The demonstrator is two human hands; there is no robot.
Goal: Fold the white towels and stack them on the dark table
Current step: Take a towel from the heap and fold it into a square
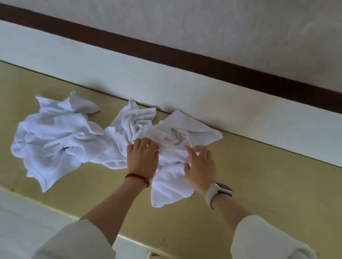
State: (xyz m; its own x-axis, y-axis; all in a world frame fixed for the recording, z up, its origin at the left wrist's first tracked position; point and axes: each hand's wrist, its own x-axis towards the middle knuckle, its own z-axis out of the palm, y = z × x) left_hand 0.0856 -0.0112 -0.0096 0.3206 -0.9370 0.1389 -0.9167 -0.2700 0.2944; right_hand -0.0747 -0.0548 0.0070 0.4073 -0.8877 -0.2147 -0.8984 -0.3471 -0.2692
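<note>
— Olive-tan table (pixel 264 192) against a pale wall (pixel 110 59) with a dark stripe (pixel 194 62) across it; does that count as the dark table?

— Can't say; it's the only table showing from the head view. Nothing is folded or stacked yet, as far as I can see.

— Where are the towels?

— All crumpled along the far side. One heap (pixel 53 138) lies to the left, a second (pixel 128 125) in the middle, and the right towel (pixel 174 172) is under both hands.

— Gripping it?

— Left hand (pixel 141 158) has its fingers curled into the bunched cloth, pinching a fold. Right hand (pixel 201 166) lies with fingers spread and straight, pressing down, holding nothing.

— How will it handle?

— Soft, light and limp, I'd judge. It won't keep a shape, so take it by two corners and shake it flat; one corner (pixel 216 135) pokes out at the far right.

— Anything in the way?

— The middle towel overlaps this one, so it may drag along. Otherwise just a bead bracelet (pixel 138 177) on the left wrist, a watch (pixel 219 192) on the right, and pale sleeves (pixel 269 251).
</note>
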